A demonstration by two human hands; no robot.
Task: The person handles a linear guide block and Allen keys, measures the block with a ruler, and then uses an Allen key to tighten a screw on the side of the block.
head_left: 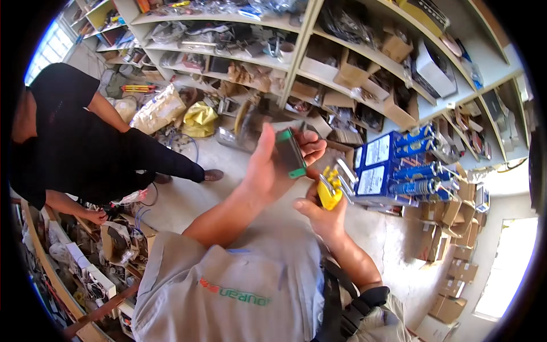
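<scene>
Left hand: I see my left hand [273, 165] raised, fingers curled around a green circuit board [289, 153], thumb up along its left side, fingertips over its right edge.
Right hand: my right hand [322, 211] sits just below and right of the board, closed on a yellow hex key set [330, 191].
Board: upright, edge-on to me, green corners showing top and bottom, dark face; details too small to read.
Key set: yellow holder, silver keys fanned up and right, nearly touching the board's lower corner.
Blue boxes [399, 165]: stacked right of the board, on the floor.
Shelves [296, 57]: above the board, packed with cardboard boxes and parts.
Other person [74, 137]: far left of the board, dark clothes, bending over clutter.
Yellow bag [199, 119]: left of the board, on the floor below the shelves.
</scene>
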